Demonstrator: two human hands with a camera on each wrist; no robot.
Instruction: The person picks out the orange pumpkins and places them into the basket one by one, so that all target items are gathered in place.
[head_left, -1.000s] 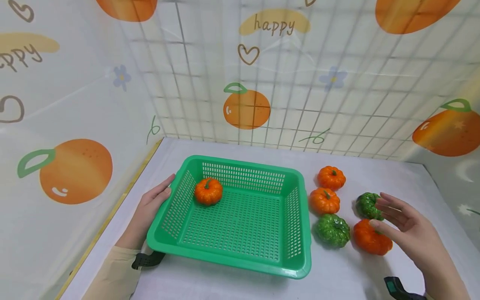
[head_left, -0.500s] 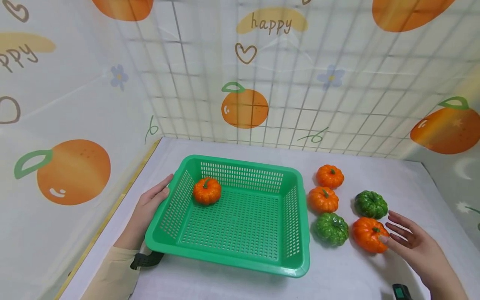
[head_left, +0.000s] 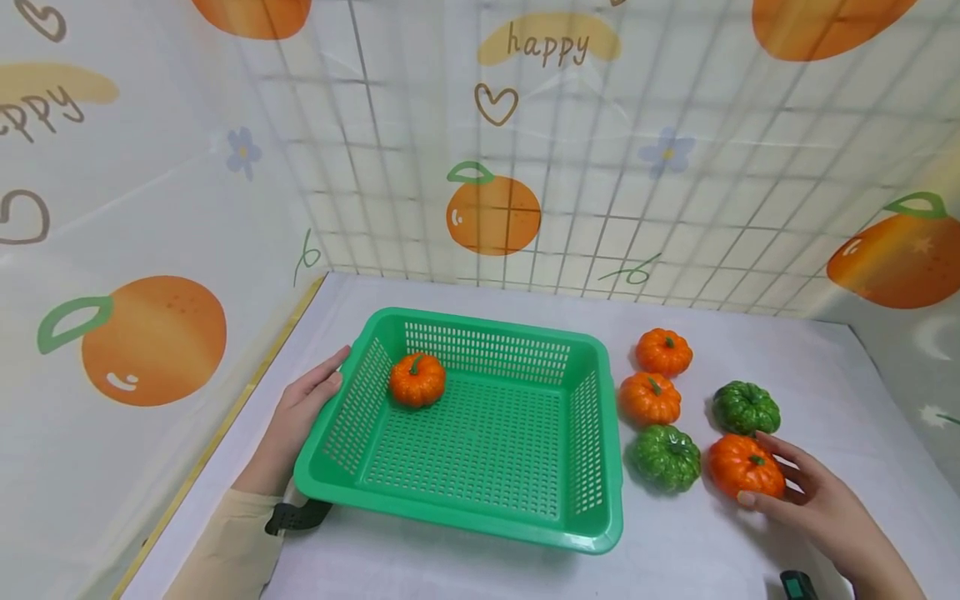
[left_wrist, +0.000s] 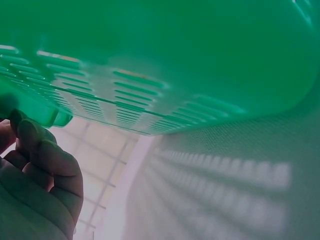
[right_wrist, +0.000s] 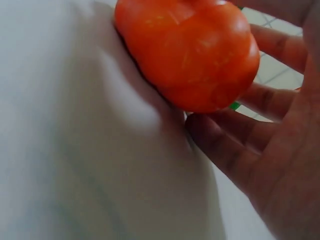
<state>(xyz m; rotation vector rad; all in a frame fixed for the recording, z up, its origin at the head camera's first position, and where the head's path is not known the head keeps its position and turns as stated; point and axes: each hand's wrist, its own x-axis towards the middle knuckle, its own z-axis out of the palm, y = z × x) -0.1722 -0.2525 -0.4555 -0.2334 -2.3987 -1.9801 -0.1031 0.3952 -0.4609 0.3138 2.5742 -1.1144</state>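
In the head view, my left hand (head_left: 302, 417) holds the left rim of a green plastic basket (head_left: 480, 529). Its curled fingers show beside the basket wall (left_wrist: 150, 50) in the left wrist view. One small orange pumpkin (head_left: 417, 381) sits in the basket's far left corner. At the right, my right hand (head_left: 813, 496) curls round a red-orange pumpkin (head_left: 742, 467) on the table, thumb in front and fingers behind. The right wrist view shows this pumpkin (right_wrist: 195, 55) close up against the fingers, its underside at the white cloth.
Between basket and right hand stand two orange pumpkins (head_left: 651, 400) and a green pumpkin (head_left: 666, 458). A dark green pumpkin (head_left: 746, 407) lies just behind the one in my right hand. A wire grid (head_left: 585, 208) behind printed sheeting closes off the back.
My right hand has moved down from above the dark green pumpkin, swung right, then closed in round the red-orange pumpkin. The left hand and basket have stayed in place.
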